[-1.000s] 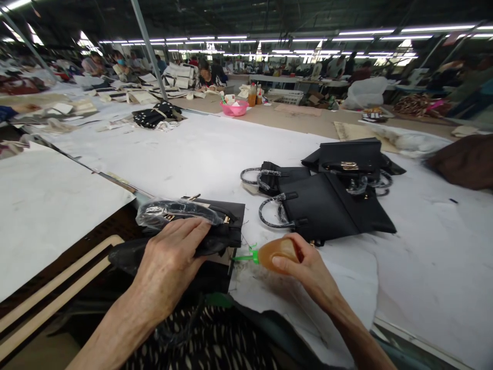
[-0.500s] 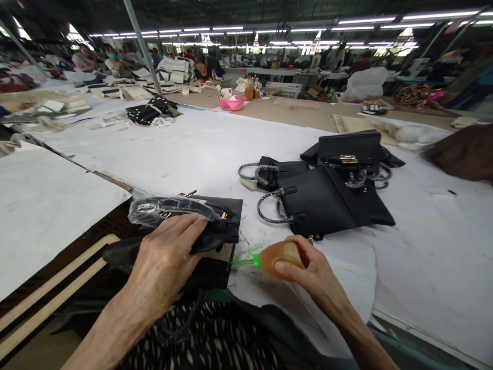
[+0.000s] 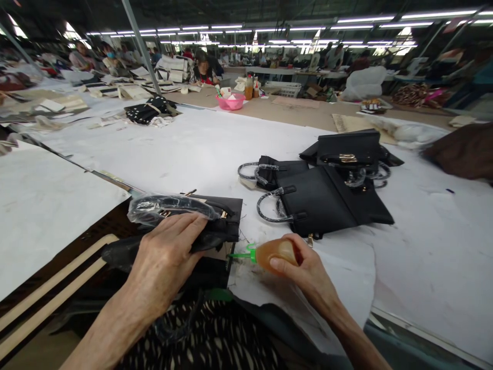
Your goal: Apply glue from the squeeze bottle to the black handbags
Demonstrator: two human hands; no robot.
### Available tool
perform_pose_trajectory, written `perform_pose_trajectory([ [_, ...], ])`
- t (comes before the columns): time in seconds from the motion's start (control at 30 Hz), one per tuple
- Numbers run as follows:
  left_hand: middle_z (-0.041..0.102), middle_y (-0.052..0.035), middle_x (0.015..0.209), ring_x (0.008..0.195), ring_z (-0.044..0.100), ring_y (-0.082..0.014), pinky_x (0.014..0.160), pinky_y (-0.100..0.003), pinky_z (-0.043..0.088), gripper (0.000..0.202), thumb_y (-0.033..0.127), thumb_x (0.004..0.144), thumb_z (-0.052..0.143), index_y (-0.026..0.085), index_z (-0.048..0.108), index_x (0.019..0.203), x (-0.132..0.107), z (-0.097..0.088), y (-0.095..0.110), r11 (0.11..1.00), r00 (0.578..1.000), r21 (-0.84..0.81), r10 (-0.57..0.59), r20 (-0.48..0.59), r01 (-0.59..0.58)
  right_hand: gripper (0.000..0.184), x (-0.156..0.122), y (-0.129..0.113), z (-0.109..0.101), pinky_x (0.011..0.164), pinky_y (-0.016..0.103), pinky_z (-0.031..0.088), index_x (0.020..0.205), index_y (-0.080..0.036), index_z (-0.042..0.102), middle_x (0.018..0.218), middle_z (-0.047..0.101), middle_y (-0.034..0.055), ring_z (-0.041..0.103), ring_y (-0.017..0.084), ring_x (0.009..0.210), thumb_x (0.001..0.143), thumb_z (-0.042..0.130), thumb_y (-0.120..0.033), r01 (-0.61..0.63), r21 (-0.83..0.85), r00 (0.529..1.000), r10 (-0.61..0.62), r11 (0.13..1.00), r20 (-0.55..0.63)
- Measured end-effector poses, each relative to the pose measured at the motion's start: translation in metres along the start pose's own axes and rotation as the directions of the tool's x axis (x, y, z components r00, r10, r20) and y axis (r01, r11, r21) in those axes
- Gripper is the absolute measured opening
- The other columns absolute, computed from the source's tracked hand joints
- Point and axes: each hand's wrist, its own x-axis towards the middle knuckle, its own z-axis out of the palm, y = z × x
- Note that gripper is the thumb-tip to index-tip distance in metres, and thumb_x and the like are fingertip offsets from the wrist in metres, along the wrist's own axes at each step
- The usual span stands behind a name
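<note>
Gleaming amber glue bottle [image 3: 275,253], green nozzle [image 3: 242,255]

Handbag [image 3: 200,226] under left hand [image 3: 165,259] at 7 o'clock on desk [image 3: 192,149]; glue bottle [image 3: 275,253] right of it, bag pile [image 3: 327,190] at 1 o'clock behind.

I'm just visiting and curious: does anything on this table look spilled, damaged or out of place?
Only one thing: the white paper under the glue bottle is smudged grey. The black bags lie heaped but look undamaged.
</note>
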Motion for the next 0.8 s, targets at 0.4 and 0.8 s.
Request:
perform_pose_trajectory([
  [0.4, 0.064, -0.0127, 0.103, 0.096, 0.060, -0.0268, 0.082, -0.041, 0.052, 0.025, 0.020, 0.085, 0.049, 0.013, 0.055, 0.108, 0.001, 0.001, -0.003, 1.000, 1.000, 0.013, 0.008, 0.001, -0.008, 0.029, -0.011, -0.004, -0.004, 0.061, 0.026, 0.039, 0.088, -0.021, 0.055, 0.073, 0.058, -0.0023, 0.052, 0.019, 0.070, 0.069, 0.070, -0.036, -0.049, 0.038, 0.992, 0.045, 0.998, 0.115],
  [0.8, 0.066, -0.0125, 0.100, 0.092, 0.063, -0.0261, 0.078, -0.039, 0.054, 0.026, 0.019, 0.083, 0.046, 0.013, 0.058, 0.105, 0.010, 0.003, -0.005, 0.999, 1.000, 0.045, 0.000, -0.020, 0.001, 0.027, -0.017, 0.004, -0.006, 0.057, 0.026, 0.036, 0.083, -0.020, 0.054, 0.068, 0.056, -0.0026, 0.049, 0.018, 0.065, 0.068, 0.067, -0.039, -0.108, 0.154, 0.988, 0.090, 0.982, 0.124],
])
